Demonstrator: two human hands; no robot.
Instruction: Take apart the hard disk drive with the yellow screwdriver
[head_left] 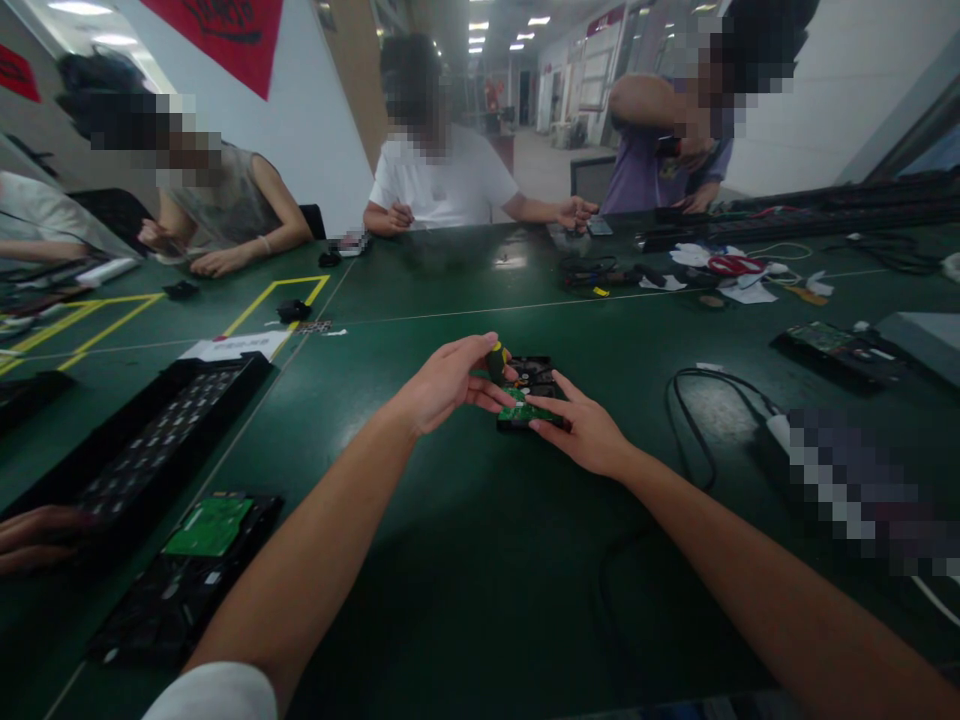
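In the middle of the head view, a hard drive with a black casing and a green circuit board lies on the green table. My left hand is closed around the yellow and black handle of a screwdriver, held upright over the drive. The screwdriver's tip is hidden behind my fingers and the board. My right hand grips the drive's right end, thumb along the near edge and fingers spread over the top.
Left of my arm lies another hard drive, beside a long black tray touched by another person's hand. Further right are a cable, a power strip and a third drive. Several people sit or stand across the table.
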